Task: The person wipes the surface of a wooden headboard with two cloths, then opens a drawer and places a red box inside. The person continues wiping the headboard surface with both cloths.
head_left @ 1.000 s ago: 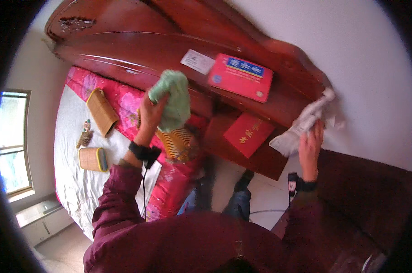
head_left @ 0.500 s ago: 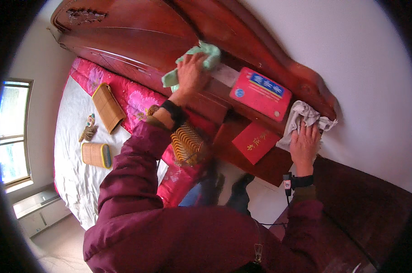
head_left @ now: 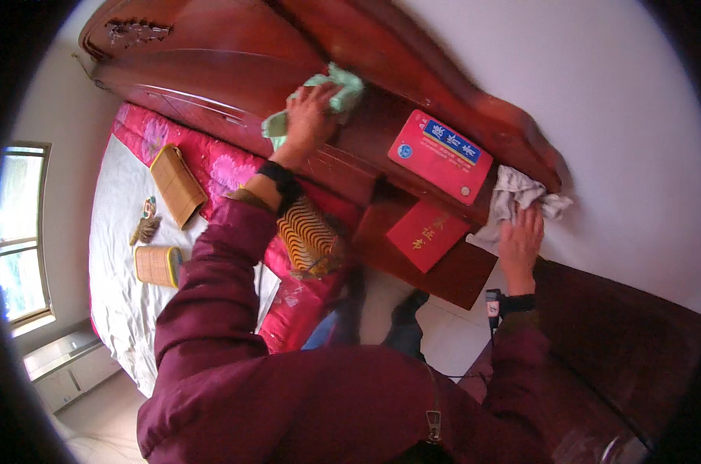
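My left hand [head_left: 310,117] presses a light green cloth [head_left: 342,87] against the ledge of the glossy reddish-brown headboard [head_left: 234,73], its fingers bent over the fabric. At the ledge's right end, my right hand [head_left: 522,241] has its fingers on a crumpled whitish-grey cloth [head_left: 518,189], whose underside is hidden. Between the two hands a flat red box [head_left: 441,157] with a blue label lies on the ledge. Below it, a red booklet [head_left: 428,236] with gold lettering rests on a lower brown wooden surface [head_left: 462,282].
To the left is a bed with a white sheet [head_left: 118,201] and pink floral bedding [head_left: 230,166]. On it are two woven mat-covered pieces [head_left: 178,188] and a small tasselled item [head_left: 145,223]. A tiger-striped cushion [head_left: 308,236] sits beside my left forearm. A white wall [head_left: 621,155] rises at right.
My left hand and the green cloth have slid a little leftward along the ledge, away from the red box. The right hand stays at its cloth. The view has shifted slightly.
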A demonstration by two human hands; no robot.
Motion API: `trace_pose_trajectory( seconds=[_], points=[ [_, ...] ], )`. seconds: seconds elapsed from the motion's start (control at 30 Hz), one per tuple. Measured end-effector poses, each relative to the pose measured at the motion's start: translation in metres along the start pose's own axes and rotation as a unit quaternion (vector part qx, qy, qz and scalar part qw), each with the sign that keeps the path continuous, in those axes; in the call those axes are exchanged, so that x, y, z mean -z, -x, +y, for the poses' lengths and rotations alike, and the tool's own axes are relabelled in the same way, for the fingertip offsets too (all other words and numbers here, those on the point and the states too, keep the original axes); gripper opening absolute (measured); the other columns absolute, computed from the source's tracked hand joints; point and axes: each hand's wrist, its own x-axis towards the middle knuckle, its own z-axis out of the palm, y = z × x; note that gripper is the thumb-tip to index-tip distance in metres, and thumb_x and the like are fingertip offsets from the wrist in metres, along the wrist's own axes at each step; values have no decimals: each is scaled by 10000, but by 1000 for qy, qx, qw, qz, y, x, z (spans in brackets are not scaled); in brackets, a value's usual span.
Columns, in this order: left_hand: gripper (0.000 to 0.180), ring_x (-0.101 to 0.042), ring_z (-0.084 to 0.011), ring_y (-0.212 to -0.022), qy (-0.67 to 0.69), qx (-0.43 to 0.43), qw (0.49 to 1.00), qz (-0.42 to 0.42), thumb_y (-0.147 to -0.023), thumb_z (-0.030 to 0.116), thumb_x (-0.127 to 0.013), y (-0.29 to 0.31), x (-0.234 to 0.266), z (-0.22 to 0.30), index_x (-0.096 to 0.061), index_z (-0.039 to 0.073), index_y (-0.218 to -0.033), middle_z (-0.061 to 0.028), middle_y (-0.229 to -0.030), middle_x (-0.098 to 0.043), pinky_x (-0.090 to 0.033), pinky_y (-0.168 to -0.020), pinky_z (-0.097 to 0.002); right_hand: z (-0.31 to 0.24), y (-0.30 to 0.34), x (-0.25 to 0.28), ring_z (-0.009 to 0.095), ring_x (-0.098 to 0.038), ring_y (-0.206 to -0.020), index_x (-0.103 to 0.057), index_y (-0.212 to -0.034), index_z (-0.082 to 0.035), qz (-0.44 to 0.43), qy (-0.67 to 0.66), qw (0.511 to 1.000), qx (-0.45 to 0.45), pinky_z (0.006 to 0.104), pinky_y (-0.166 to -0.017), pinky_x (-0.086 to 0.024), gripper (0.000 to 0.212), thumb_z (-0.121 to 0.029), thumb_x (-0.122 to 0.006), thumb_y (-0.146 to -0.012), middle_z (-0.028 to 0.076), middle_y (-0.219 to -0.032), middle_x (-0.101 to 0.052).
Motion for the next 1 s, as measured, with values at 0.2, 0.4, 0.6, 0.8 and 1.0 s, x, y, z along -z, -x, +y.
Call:
trace_pose_trajectory(
  seconds=[0.2, 0.4, 0.6, 0.8, 1.0],
  points=[
    [485, -457, -288, -1218, -25, 21, 998, 51, -813, 232, -650, 0, 10, -78, -550, 175, -1284, -4, -1321, -525, -378, -996, -448, 0, 11, -17, 421, -285, -1335, -426, -1309, 63, 42, -29, 999, -15, 492, -1127, -202, 472, -221, -419, -932, 229, -1416, -359],
    [575, -435, -285, -1258, 20, 5, 999, 37, -762, 182, -674, 4, 2, -68, -517, 174, -1314, -16, -1355, -504, -355, -1038, -436, -60, -5, -7, 382, -317, -1327, -449, -1312, 30, 11, 33, 999, -5, 491, -1093, -251, 478, -258, -412, -933, 206, -1392, -404],
    [534, -461, -287, -1243, 84, -75, 993, 29, -759, 152, -672, -5, -6, -68, -545, 150, -1277, -48, -1324, -537, -367, -1037, -426, -142, -55, -10, 362, -366, -1296, -469, -1304, 17, 10, 56, 998, 21, 494, -1063, -299, 479, -273, -420, -926, 185, -1360, -450],
    [411, -560, -352, -1122, 330, -21, 943, 49, -782, 118, -662, -12, -6, -74, -594, 59, -1183, -151, -1190, -614, -441, -955, -401, -190, -88, -27, 363, -368, -1283, -553, -1227, 20, 45, -34, 998, 38, 508, -1065, -282, 478, -302, -464, -885, 177, -1310, -482],
    [438, -547, -206, -1161, 393, 51, 906, 147, -827, -64, -494, -14, 23, -84, -550, -11, -1259, -130, -1238, -602, -404, -998, -323, -210, -107, -32, 355, -398, -1241, -640, -1067, -4, 132, -72, 989, 16, 542, -1025, -305, 410, -323, -534, -832, 140, -1208, -539]
  ],
)
